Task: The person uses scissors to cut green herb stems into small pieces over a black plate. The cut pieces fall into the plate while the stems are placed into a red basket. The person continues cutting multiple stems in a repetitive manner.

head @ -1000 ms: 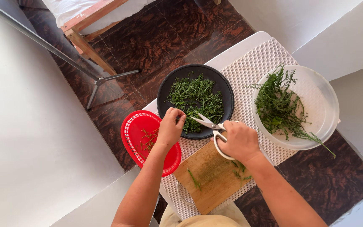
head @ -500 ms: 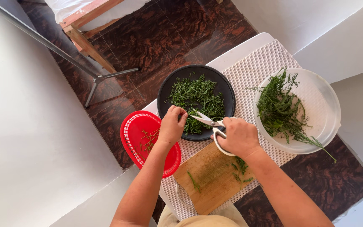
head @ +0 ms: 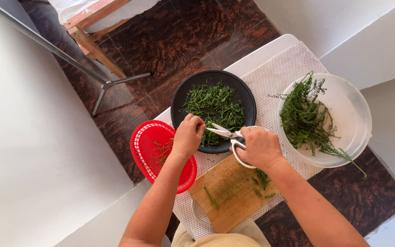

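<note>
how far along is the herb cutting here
Done: a good heap of cut greens in the black bowl, bare stems in the red basket. In hand: left hand holds a sprig at the scissors in the right hand. Left: uncut herbs in the clear bowl.

Both bare forearms reach up from the lower edge and converge, the left hand (head: pixel 187 136) curled with its fingertips pinched together, the right hand (head: pixel 261 147) just beside it, knuckles up, fingers closed through the handle loops of a pair of scissors (head: pixel 228 135).
</note>
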